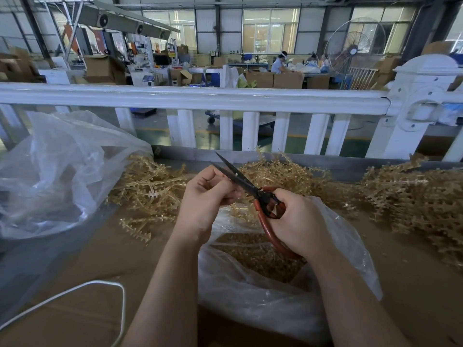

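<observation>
Whether anything is pinched within the curled fingers of the left hand (208, 196) cannot be told. The handles of the black-bladed scissors with red-brown loops (246, 183) are partly covered by the right hand (298, 221). The contents of the crumpled clear plastic bag (62, 171) are blurred by its film. The heap of tan branched plastic sprues (413, 196) is cropped at the right.

Dim, bluish daylight from rear windows (270, 31); wide-angle bending and softness at edges.
</observation>
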`<action>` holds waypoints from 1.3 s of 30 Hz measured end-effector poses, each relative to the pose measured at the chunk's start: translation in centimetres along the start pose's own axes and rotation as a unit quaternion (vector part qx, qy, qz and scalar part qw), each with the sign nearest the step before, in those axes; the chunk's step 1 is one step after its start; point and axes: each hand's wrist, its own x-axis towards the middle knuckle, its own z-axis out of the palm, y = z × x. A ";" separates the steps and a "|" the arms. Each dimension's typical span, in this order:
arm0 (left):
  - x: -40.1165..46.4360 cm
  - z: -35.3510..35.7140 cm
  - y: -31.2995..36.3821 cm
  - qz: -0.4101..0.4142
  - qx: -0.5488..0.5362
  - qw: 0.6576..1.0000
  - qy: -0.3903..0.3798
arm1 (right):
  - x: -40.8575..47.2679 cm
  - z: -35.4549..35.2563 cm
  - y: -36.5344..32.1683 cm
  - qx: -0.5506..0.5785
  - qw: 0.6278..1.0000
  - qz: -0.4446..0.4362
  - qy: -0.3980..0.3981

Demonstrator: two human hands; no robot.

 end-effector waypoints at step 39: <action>0.1 0.2 -0.5 -0.072 -0.013 0.992 -0.099 | 0.6 -0.4 -0.2 0.342 0.928 0.129 0.071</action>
